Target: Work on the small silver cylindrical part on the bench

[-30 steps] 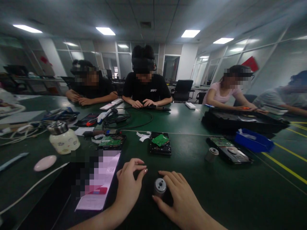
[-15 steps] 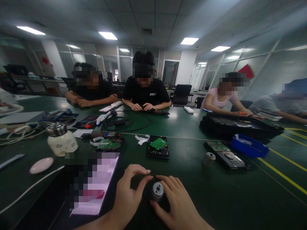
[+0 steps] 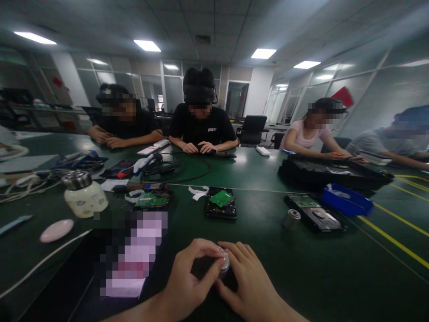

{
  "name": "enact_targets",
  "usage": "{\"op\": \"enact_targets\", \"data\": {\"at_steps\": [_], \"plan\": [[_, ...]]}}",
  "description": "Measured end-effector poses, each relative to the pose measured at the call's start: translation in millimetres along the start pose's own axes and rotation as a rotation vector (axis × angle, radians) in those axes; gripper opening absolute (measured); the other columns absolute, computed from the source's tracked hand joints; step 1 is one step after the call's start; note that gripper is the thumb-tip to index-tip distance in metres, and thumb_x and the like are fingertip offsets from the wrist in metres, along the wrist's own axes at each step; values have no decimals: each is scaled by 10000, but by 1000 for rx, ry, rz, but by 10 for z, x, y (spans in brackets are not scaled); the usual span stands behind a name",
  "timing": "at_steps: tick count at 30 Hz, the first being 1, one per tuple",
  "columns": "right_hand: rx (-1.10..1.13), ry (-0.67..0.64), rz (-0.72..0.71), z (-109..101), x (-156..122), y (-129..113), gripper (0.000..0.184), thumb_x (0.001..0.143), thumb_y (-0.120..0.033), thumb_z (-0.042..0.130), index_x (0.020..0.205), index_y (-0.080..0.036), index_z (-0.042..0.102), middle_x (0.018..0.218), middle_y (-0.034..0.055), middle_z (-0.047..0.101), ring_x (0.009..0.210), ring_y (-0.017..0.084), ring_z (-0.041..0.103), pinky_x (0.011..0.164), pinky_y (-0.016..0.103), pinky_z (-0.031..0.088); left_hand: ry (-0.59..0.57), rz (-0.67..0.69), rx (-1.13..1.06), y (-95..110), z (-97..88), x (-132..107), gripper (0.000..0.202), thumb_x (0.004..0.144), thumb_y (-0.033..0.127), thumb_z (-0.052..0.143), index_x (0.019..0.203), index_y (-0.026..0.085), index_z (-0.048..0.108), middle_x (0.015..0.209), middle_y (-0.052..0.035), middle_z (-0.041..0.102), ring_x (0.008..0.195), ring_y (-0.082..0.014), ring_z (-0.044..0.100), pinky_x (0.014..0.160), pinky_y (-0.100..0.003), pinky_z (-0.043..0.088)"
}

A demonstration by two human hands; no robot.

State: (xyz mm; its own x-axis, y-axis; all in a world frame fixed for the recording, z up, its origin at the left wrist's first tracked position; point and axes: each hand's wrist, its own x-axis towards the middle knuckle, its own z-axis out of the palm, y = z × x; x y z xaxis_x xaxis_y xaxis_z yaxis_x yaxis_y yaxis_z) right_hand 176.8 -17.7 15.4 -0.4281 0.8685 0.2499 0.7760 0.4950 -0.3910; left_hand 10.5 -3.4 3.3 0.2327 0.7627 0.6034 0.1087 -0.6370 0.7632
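The right hand point(image 3: 248, 279) is clamped around the right side of a metal cylinder point(image 3: 225, 268) standing on the green tabletop point(image 3: 321, 277), while the left hand point(image 3: 189, 275) has thumb and fingertips together over its top, whether pinching anything I cannot tell. The phone's point(image 3: 134, 259) edge bounds the left side; rightward, broad tabletop stretches out below a second cylinder point(image 3: 291, 220).

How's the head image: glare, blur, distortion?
Head view: ceiling lights near-white, glare on the far table; head view, right edge: outermost person looks stretched and soft; head view, foreground: left hand and right hand dim but legible, pixel blocks over the screen.
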Motion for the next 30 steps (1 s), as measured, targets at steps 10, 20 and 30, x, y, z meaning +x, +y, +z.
{"op": "enact_targets", "data": {"at_steps": [10, 20, 30], "plan": [[-30, -11, -30, -18, 6, -17, 337, 805, -299, 583, 1122, -185, 583, 1204, 83, 592, 1047, 244, 528, 939, 405, 381, -62, 75, 109, 38, -38, 15, 252, 790, 90, 590, 1010, 212, 602, 998, -56, 647, 999, -204, 607, 873, -326, 497], [-21, -42, -24, -34, -8, -21, 273, 806, -312, 572, 1050, -199, 613, 1203, 75, 601, 1065, 244, 530, 950, 402, 380, 39, 16, 85, 11, -2, 20, 124, 801, 99, 585, 845, 203, 535, 789, -12, 607, 798, -167, 624, 708, -277, 508], [-20, -6, -31, -70, 7, -35, 330, 784, -335, 619, 1069, -169, 634, 1168, 101, 624, 1081, 258, 534, 954, 410, 398, 191, -7, 133, -82, -16, 5, 96, 835, 160, 590, 798, 210, 517, 824, -7, 596, 812, -167, 637, 731, -297, 530]]}}
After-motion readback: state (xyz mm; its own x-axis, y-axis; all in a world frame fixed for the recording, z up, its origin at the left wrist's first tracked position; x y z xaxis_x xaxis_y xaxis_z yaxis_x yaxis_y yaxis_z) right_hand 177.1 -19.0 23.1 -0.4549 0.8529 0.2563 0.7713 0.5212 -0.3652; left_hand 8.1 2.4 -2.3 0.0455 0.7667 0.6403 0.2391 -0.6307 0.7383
